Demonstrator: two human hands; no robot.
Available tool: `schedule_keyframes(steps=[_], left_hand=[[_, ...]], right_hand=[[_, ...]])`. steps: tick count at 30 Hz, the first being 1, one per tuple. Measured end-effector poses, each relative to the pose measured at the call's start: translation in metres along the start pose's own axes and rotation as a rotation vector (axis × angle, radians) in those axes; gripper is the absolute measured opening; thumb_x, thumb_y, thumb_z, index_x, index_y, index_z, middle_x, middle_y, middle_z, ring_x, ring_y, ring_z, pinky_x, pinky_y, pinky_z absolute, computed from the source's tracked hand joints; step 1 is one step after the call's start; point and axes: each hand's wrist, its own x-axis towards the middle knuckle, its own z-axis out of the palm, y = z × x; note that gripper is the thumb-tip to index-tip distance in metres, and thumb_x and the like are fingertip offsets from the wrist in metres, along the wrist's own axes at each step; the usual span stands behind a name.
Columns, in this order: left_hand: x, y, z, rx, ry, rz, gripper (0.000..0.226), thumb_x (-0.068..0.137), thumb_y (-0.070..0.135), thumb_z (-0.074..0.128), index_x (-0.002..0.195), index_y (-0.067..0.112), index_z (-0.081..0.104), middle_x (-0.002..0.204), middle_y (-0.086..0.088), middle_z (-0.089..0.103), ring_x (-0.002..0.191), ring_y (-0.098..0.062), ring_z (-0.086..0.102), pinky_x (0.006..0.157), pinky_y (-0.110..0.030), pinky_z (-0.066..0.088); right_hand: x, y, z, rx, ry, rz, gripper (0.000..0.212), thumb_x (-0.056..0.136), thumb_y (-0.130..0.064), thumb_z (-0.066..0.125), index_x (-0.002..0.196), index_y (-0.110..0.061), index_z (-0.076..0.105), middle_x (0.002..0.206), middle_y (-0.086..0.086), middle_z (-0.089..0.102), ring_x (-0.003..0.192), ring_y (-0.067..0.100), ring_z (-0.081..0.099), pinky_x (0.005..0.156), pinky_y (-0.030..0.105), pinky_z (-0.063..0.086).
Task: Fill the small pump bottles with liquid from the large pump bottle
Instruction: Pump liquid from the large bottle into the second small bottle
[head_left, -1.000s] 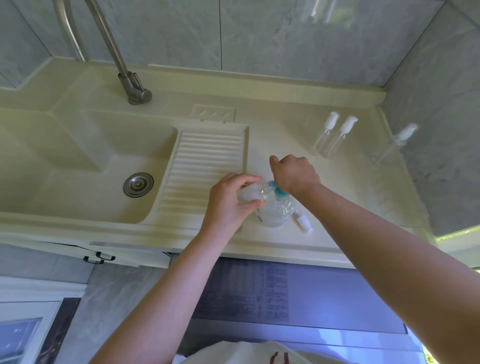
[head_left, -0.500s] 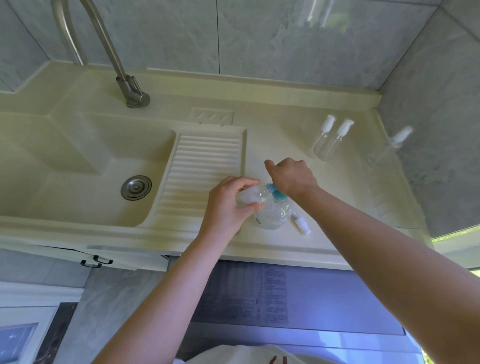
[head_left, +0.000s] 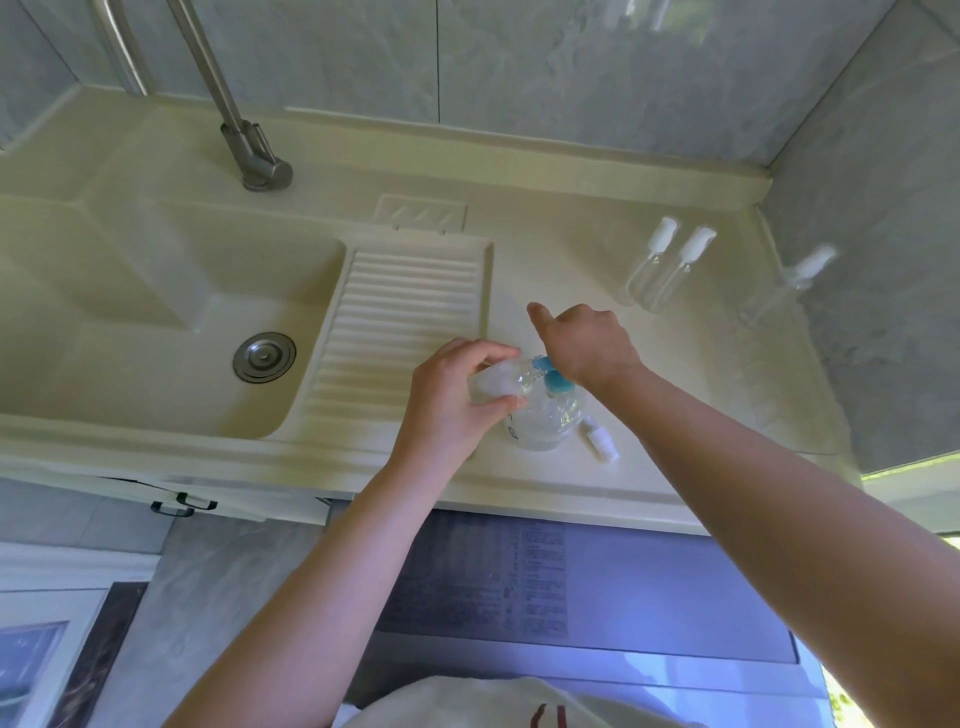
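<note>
The large pump bottle (head_left: 545, 421) is clear with a blue pump head (head_left: 557, 383). It stands on the counter near the front edge. My right hand (head_left: 587, 345) sits on top of the pump head with fingers curled over it and thumb sticking out. My left hand (head_left: 452, 400) grips a small clear bottle (head_left: 493, 382), tilted with its mouth at the blue nozzle. That bottle's white pump cap (head_left: 602, 441) lies on the counter just right of the large bottle.
Two small capped pump bottles (head_left: 667, 270) stand at the back right; a third bottle or a reflection (head_left: 795, 283) shows by the right wall. The ribbed drainboard (head_left: 395, 322), sink basin (head_left: 156, 322) and faucet (head_left: 249, 150) lie to the left.
Both hands stay on the bottles in almost the same place. Only the view has shifted slightly.
</note>
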Motion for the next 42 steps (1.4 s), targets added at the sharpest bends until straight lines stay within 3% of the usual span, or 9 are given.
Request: schedule_keyframes(steps=[4, 12, 21, 25, 29, 37, 42], left_hand=[[0.0003, -0.0016, 0.0012, -0.005, -0.002, -0.012, 0.045, 0.065, 0.011, 0.088, 0.106, 0.021, 0.073, 0.100, 0.010, 0.067, 0.095, 0.000, 0.061, 0.086, -0.004, 0.037], [-0.0018, 0.0007, -0.0001, -0.021, 0.010, -0.010, 0.045, 0.064, 0.012, 0.089, 0.105, 0.021, 0.073, 0.101, 0.011, 0.067, 0.095, 0.005, 0.059, 0.085, -0.002, 0.036], [-0.0022, 0.0004, -0.0008, -0.016, 0.002, -0.028, 0.045, 0.065, 0.012, 0.089, 0.106, 0.021, 0.073, 0.101, 0.011, 0.067, 0.095, 0.000, 0.061, 0.087, -0.004, 0.038], [-0.0020, 0.0024, -0.0014, -0.016, -0.001, -0.023, 0.045, 0.065, 0.011, 0.088, 0.106, 0.021, 0.073, 0.100, 0.011, 0.067, 0.095, 0.001, 0.061, 0.087, -0.003, 0.037], [-0.0008, 0.0038, -0.0036, -0.003, 0.002, -0.015, 0.045, 0.065, 0.012, 0.088, 0.106, 0.021, 0.073, 0.101, 0.010, 0.067, 0.094, 0.002, 0.061, 0.086, -0.002, 0.036], [-0.0012, 0.0038, -0.0022, 0.003, -0.008, -0.019, 0.044, 0.065, 0.011, 0.088, 0.106, 0.021, 0.072, 0.101, 0.010, 0.066, 0.095, 0.001, 0.060, 0.086, -0.002, 0.036], [-0.0023, 0.0033, -0.0035, 0.015, 0.001, -0.019, 0.044, 0.065, 0.012, 0.088, 0.105, 0.022, 0.072, 0.100, 0.011, 0.067, 0.094, 0.002, 0.060, 0.085, -0.002, 0.036]], right_hand=[[0.0001, 0.0004, 0.0035, 0.008, 0.024, 0.010, 0.054, 0.096, -0.054, 0.034, 0.066, -0.012, 0.052, 0.080, 0.010, 0.057, 0.082, 0.036, 0.057, 0.076, 0.036, 0.046], [0.0035, 0.0009, -0.0011, -0.015, -0.031, 0.008, 0.062, 0.091, -0.071, 0.029, 0.065, -0.016, 0.045, 0.089, 0.010, 0.063, 0.087, 0.034, 0.058, 0.084, 0.040, 0.048], [0.0019, 0.0025, 0.0063, -0.052, 0.015, -0.011, 0.043, 0.097, -0.044, 0.029, 0.074, -0.013, 0.049, 0.075, 0.007, 0.049, 0.079, 0.035, 0.049, 0.064, 0.031, 0.036], [-0.0004, 0.0021, 0.0015, 0.017, 0.016, 0.019, 0.059, 0.095, -0.062, 0.030, 0.069, -0.013, 0.050, 0.081, 0.010, 0.055, 0.087, 0.035, 0.056, 0.084, 0.039, 0.049], [0.0014, 0.0012, -0.0016, 0.003, -0.022, 0.011, 0.064, 0.092, -0.070, 0.027, 0.069, -0.015, 0.049, 0.083, 0.009, 0.057, 0.088, 0.035, 0.057, 0.085, 0.040, 0.049], [0.0018, 0.0033, 0.0028, 0.010, 0.005, -0.006, 0.045, 0.095, -0.040, 0.033, 0.062, -0.012, 0.045, 0.075, 0.011, 0.052, 0.074, 0.034, 0.048, 0.064, 0.033, 0.036], [-0.0001, 0.0033, 0.0013, 0.025, -0.008, -0.009, 0.059, 0.095, -0.061, 0.031, 0.065, -0.013, 0.049, 0.082, 0.011, 0.059, 0.082, 0.034, 0.058, 0.078, 0.038, 0.048]])
